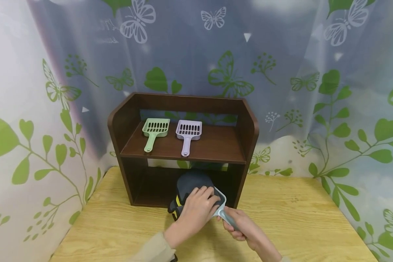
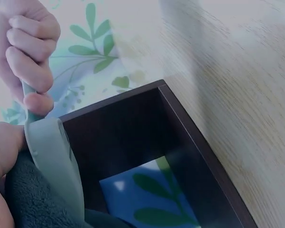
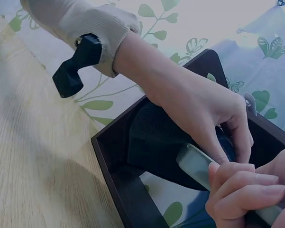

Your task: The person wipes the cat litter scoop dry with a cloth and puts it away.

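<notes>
In the head view my right hand (image 1: pixel 245 226) grips the handle of a pale blue-grey litter scoop (image 1: pixel 228 219). My left hand (image 1: pixel 196 207) reaches over the scoop's basin with bent fingers, holding a dark grey cloth (image 1: pixel 193 181) against it. Yellow shows along the cloth's left side. Seen from the left wrist, the fluffy cloth (image 2: pixel 26 190) lies along the scoop's pale outer wall (image 2: pixel 54 152). The right wrist view has the left thumb and fingers bent at the scoop's rim, the cloth (image 3: pixel 151 137) hanging beyond. Much of the basin is hidden.
Behind the hands stands a dark brown two-level shelf (image 1: pixel 216 156) on a wood-grain table (image 1: pixel 291 214). On its upper board lie a green litter scoop (image 1: pixel 156 127) and a lilac litter scoop (image 1: pixel 189 130). A leaf-patterned curtain (image 1: pixel 190 47) surrounds the table.
</notes>
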`<state>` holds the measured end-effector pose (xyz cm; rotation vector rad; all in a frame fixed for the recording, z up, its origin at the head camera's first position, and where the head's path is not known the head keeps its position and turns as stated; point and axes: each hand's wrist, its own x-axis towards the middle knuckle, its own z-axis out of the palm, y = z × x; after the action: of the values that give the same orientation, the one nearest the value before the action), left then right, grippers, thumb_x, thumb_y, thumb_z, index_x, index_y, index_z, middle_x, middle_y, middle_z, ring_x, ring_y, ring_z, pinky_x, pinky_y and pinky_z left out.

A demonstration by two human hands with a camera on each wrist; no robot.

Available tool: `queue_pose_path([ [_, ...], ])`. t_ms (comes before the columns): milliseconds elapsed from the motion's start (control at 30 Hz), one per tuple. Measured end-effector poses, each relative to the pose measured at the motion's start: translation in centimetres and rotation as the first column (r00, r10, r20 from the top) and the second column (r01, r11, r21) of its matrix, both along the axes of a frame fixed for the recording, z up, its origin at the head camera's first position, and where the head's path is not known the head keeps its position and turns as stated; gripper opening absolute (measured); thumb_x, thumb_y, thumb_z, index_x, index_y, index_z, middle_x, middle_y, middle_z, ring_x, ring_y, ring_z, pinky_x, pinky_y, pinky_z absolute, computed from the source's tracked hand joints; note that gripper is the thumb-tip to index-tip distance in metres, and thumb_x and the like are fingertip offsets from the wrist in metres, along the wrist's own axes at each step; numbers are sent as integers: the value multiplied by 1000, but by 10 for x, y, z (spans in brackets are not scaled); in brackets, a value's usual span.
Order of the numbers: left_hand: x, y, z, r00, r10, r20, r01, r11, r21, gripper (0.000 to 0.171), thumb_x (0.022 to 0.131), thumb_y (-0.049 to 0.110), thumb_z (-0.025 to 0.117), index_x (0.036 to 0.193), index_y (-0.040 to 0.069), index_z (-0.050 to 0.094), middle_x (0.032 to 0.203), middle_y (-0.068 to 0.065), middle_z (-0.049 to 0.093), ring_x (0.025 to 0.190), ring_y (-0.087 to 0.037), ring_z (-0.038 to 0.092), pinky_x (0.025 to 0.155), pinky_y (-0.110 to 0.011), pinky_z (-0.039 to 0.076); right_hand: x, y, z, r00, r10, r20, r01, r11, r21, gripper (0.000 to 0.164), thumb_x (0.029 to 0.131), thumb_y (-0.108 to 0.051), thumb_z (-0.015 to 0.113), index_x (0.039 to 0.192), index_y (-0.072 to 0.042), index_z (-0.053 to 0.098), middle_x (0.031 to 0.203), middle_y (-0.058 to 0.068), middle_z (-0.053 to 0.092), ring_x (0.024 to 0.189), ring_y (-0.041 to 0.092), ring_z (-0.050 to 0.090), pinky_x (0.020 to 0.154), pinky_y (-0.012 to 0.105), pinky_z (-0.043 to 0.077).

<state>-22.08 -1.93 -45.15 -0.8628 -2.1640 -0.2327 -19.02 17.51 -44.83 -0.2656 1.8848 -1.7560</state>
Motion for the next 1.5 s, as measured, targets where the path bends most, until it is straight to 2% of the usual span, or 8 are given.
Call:
queue_pose_path([
  [333,-10,-12,10,989,120,-85,-122,992,-16,21,74,28,92,88,19,79,86,3,61,79,-14,57,68,-28,41,3,-2,5,1000,1,-1,-1,1000,-7,44,111,-39,35,105,-3,59,63,-8,41,43,0,26,41,17,23],
  [533,-18,-23,11,978,177,-112,-176,984,18,16,80,19,88,92,17,78,89,-1,62,79,-18,59,71,-32,43,5,0,2,1000,10,-11,-10,1000,-2,42,111,-37,34,104,-3,58,64,-8,40,44,0,26,41,16,23],
  [700,-22,-28,12,981,155,-115,-156,988,2,10,84,13,83,91,17,78,87,-1,60,76,-17,57,72,-33,41,4,4,0,1000,10,-15,-9,1000,5,42,111,-38,35,104,-4,59,64,-8,41,44,0,26,41,16,23],
  [800,-21,-32,13,984,122,-126,-132,989,-72,10,84,12,82,91,17,78,88,-1,60,78,-18,57,71,-32,40,3,8,0,1000,-2,-15,2,1000,12,42,111,-38,37,105,-3,61,64,-8,41,44,0,25,41,16,23],
  [933,-17,-36,17,988,90,-123,-112,976,-188,12,83,14,83,93,18,79,93,-2,64,82,-19,59,70,-30,37,2,14,2,1000,-18,-12,19,1000,18,43,110,-39,38,106,-4,62,65,-8,41,45,0,25,41,16,23],
  [1100,-10,-42,22,993,71,-97,-94,961,-259,10,83,23,84,92,22,79,91,0,64,79,-17,58,69,-29,35,-1,24,5,999,-17,-39,18,1000,16,44,111,-38,37,108,-2,62,63,-9,40,43,-1,24,41,16,23],
  [1300,-4,-46,25,996,61,-59,-75,962,-263,10,84,26,85,92,22,81,91,0,66,77,-17,57,68,-29,32,-2,28,3,1000,-3,-30,3,1000,9,47,111,-38,37,113,2,61,63,-8,40,42,0,23,40,17,22],
  [1500,-8,-41,26,990,104,-99,-123,968,-217,8,83,17,84,89,19,80,89,-1,64,77,-17,59,66,-29,34,7,11,3,1000,-9,-21,10,999,41,48,110,-40,39,110,1,64,62,-8,40,43,1,23,40,18,21],
])
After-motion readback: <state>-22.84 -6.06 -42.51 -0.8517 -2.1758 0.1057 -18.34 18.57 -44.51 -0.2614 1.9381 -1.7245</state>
